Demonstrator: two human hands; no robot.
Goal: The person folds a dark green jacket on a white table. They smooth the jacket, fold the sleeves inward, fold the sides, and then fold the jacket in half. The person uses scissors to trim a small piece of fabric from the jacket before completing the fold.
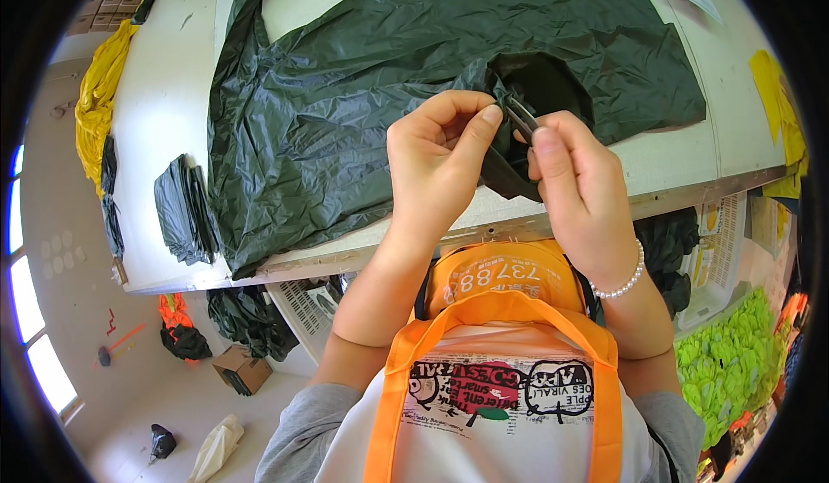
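A large dark green shiny garment [363, 94] lies spread over a white table [164, 103]. My left hand [436, 159] pinches a fold of its edge near the front of the table. My right hand [579, 185], with a pearl bracelet on the wrist, holds small metal thread snips [521, 119] against the same fold, right beside my left fingertips. The snips' tips are partly hidden by the fabric and my fingers.
A stack of folded dark pieces [181, 211] lies at the table's left front. Yellow fabric [99, 94] hangs off the far left side. A white crate [721, 250] sits under the table on the right, neon green fabric [734, 362] beside it. A cardboard box [242, 369] stands on the floor.
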